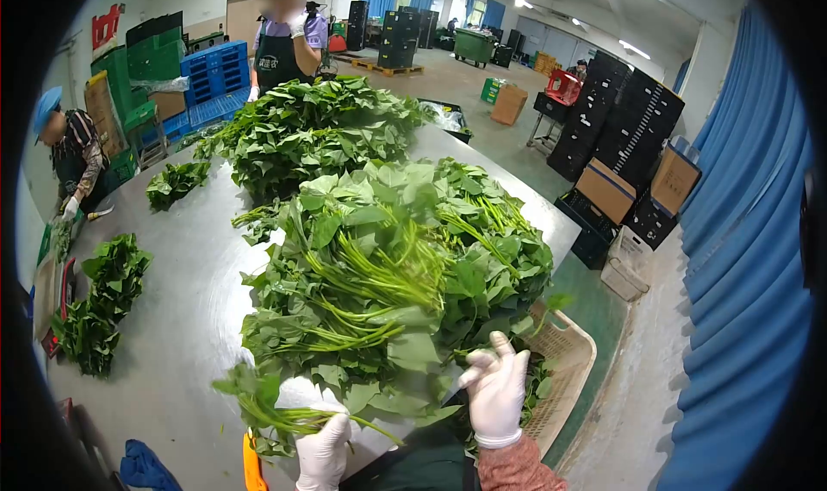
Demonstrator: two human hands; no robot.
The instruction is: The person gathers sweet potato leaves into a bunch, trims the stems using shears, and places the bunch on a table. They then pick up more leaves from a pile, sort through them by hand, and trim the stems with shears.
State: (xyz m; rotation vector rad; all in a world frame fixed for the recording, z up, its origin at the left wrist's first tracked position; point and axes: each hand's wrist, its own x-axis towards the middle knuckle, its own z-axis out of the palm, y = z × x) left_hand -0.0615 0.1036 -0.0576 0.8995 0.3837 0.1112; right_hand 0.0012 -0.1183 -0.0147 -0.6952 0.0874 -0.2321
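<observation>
My left hand (323, 450), in a white glove, is closed around the stems of a small bunch of leafy greens (263, 403) at the near table edge. My right hand (498, 394), also gloved, is raised just right of the big pile, its fingers loosely bent and apart, with nothing visible in them. The large pile of leafy greens (379, 276) with long green stems covers the middle of the metal table (194, 319). A loose leafy sprig (551, 308) shows above the basket rim, beyond my right hand.
A beige plastic basket (573, 353) with some leaves stands at the table's right edge. An orange object (253, 463) lies near my left hand. Smaller bunches (108, 301) lie at left. Two co-workers stand across the table. Black crates (633, 116) are stacked at right.
</observation>
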